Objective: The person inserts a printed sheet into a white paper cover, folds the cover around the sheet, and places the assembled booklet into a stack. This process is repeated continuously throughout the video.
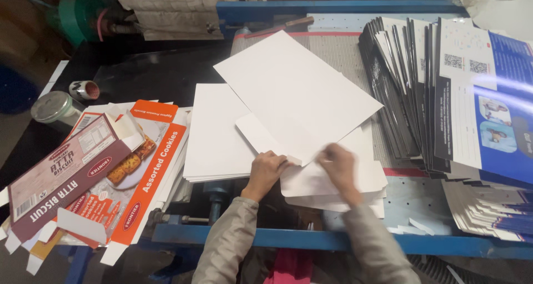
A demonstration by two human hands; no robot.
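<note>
My left hand (266,170) pinches the near edge of a large white sheet (297,92) that lies tilted over other white sheets. My right hand (338,170) is slightly blurred and rests with its fingers on the same sheet's near corner, above a small pile of white sheets (333,187). A neat stack of white sheets (216,134) lies just left of my left hand. Both grey sleeves reach up from the bottom edge.
Flattened orange and maroon printed cartons (111,173) lie fanned at the left. A row of blue and white printed sheets (444,89) stands at the right. The blue metal table frame (288,239) runs along the near edge. A tin can (53,107) sits far left.
</note>
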